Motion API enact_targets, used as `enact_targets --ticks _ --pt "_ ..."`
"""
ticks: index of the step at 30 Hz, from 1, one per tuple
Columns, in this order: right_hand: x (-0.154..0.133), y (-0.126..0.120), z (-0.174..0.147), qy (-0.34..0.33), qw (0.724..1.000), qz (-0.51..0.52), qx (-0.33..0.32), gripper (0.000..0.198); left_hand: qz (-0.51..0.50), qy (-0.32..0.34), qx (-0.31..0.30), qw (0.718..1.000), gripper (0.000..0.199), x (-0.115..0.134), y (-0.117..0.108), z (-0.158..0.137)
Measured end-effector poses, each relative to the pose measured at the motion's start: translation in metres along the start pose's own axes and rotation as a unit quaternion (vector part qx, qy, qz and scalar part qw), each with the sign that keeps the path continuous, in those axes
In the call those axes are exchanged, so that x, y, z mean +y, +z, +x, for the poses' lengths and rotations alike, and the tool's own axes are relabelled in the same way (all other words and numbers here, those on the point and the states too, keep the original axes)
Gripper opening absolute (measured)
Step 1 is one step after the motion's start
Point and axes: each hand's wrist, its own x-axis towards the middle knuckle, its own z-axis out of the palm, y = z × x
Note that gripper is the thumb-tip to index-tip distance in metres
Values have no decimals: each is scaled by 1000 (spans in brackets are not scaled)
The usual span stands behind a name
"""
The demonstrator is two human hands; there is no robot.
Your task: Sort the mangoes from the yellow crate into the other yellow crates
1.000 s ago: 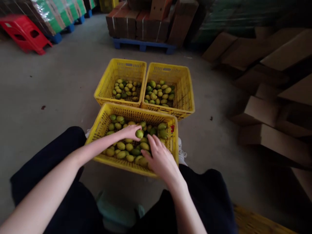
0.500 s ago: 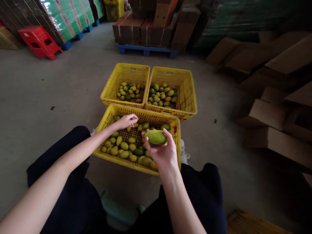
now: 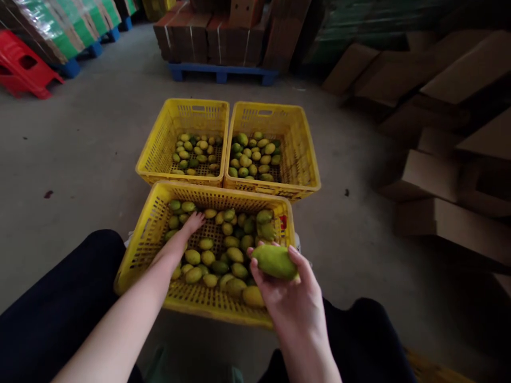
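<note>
Raised over the near right corner of the front yellow crate (image 3: 207, 315), my right hand (image 3: 293, 292) is closed around a large green lemon (image 3: 275, 261), holding it lengthwise between thumb and fingers. My left hand (image 3: 195, 222) reaches down into the same crate, fingers apart, beside a yellowish lemon (image 3: 210, 213); whether they touch is unclear. Green and yellow lemons lie loose in this crate, with a bare patch of slotted floor near its middle. Part of its left side is hidden by my left forearm.
Two more yellow crates, a left one (image 3: 154, 146) and a right one (image 3: 305, 154), stand just beyond, each holding lemons. Cartons on a blue pallet (image 3: 221, 72) are farther back. Cardboard boxes (image 3: 431, 175) lie at right, a red stool (image 3: 27, 64) at far left.
My left hand has moved from above the crate's far side down and left into it. My right hand still holds the green lemon, now lower and farther right in view. The camera view has shifted.
</note>
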Motion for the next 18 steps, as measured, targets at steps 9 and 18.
enact_targets --ticks 9,18 --pt "16 25 -8 43 998 -21 -46 32 -81 -28 -28 996 30 47 -8 -54" --pt "40 36 -17 -39 968 -195 -155 32 -398 54 -167 900 40 167 -58 -226"
